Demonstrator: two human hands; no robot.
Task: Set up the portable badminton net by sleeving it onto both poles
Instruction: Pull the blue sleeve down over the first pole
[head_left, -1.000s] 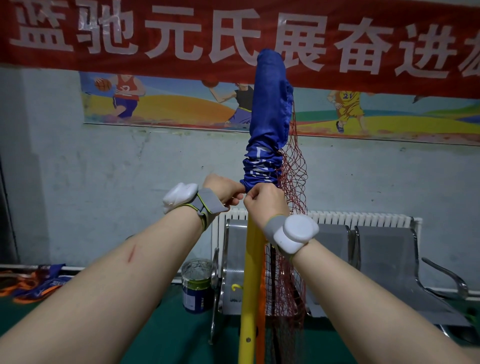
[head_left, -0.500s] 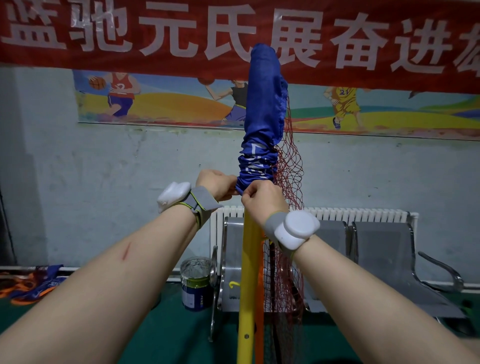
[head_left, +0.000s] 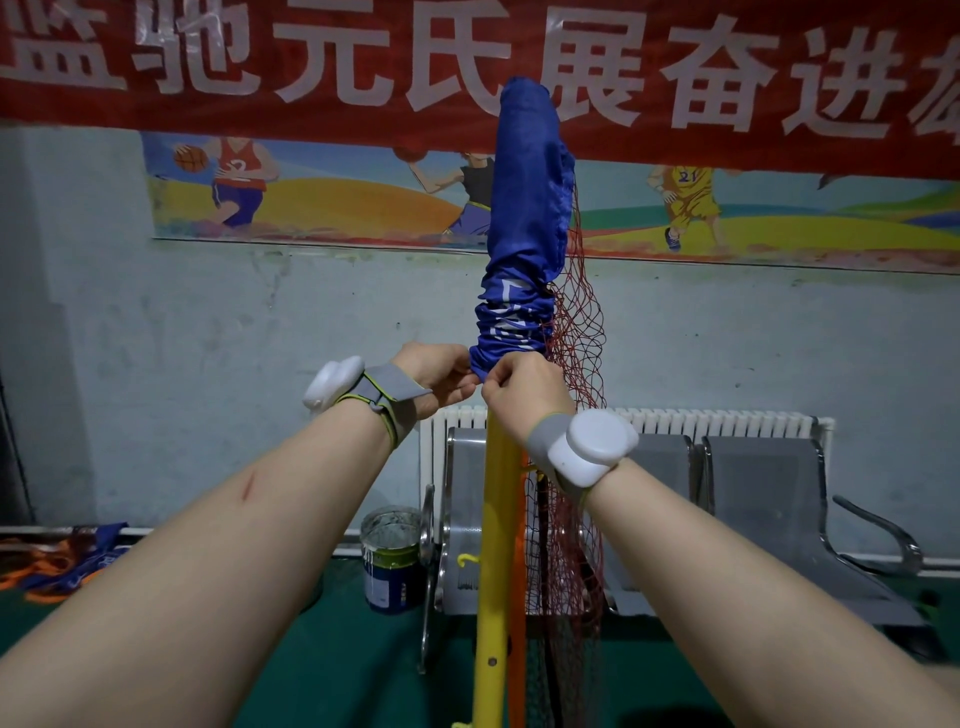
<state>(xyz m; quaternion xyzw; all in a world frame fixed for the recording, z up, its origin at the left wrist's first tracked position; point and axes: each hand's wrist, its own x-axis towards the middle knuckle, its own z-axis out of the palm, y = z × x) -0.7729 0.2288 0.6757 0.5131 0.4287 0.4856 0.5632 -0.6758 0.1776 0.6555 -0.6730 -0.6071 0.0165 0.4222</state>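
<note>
Yellow pole (head_left: 491, 545) is seen upright between the forearms. At its upper part, the hem of the blue sleeve (head_left: 524, 249) is pinched by the left hand (head_left: 434, 376) and right hand (head_left: 522, 389), both curled tight on fabric. The sleeve is bunched over the pole top, with red mesh (head_left: 576, 338) hung at its right. Sleeving of this pole is judged partway done; a downward pull on both sides is called for. A metal bench (head_left: 769, 483) is behind.
</note>
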